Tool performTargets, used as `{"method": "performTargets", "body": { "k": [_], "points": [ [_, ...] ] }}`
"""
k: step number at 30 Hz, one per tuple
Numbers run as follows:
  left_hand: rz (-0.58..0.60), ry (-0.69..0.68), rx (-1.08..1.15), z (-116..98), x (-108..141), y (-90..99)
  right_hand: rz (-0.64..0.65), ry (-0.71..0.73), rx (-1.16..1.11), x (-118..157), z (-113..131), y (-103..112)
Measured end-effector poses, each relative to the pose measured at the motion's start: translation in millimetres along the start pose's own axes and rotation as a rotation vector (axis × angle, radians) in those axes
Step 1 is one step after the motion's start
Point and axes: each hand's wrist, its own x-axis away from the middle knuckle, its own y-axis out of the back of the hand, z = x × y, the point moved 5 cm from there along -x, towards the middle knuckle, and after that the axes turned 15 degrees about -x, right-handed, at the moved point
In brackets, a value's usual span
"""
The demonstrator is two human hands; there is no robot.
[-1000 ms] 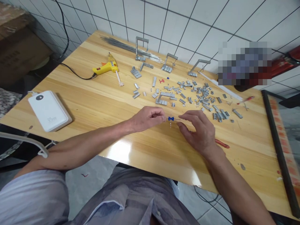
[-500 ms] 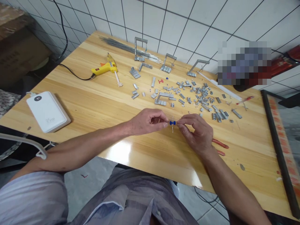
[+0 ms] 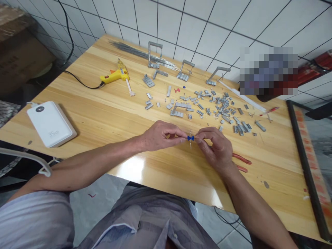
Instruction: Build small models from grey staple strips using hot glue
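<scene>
A small blue bow-shaped piece (image 3: 190,138) is held up between my two hands over the front of the table. A thin twisted wire (image 3: 191,144) crosses its middle, sticking out above and below. My left hand (image 3: 162,136) pinches the bow's left end between thumb and forefinger. At the right end, my right hand (image 3: 216,143) pinches it the same way. Red-handled pliers (image 3: 242,159) lie partly hidden behind my right wrist. Just beyond my hands is a grey metal-strip frame (image 3: 178,110) lying among scattered staple-like pieces (image 3: 224,107).
A yellow glue gun (image 3: 116,76) lies at the back left, its cord running off the table. Near the left edge rests a white power bank (image 3: 51,124). Small upright frames (image 3: 185,71) and a bundle of wires (image 3: 140,53) line the tiled wall.
Both hands keep their pinch on the blue bow-shaped piece. My left fingers have straightened a little and the piece sits slightly lower in view.
</scene>
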Motion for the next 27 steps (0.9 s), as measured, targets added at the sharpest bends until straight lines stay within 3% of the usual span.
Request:
{"method": "performTargets", "body": {
  "k": [16,27],
  "points": [
    [0.072,-0.003,0.029,5.5,1.6,-3.8,0.028,-0.019,-0.064,-1.9,-1.3,4.8],
    [0.047,-0.071,0.029,5.0,1.7,-4.9,0.088,0.009,-0.078,-3.8,1.0,6.1]
  ]
}}
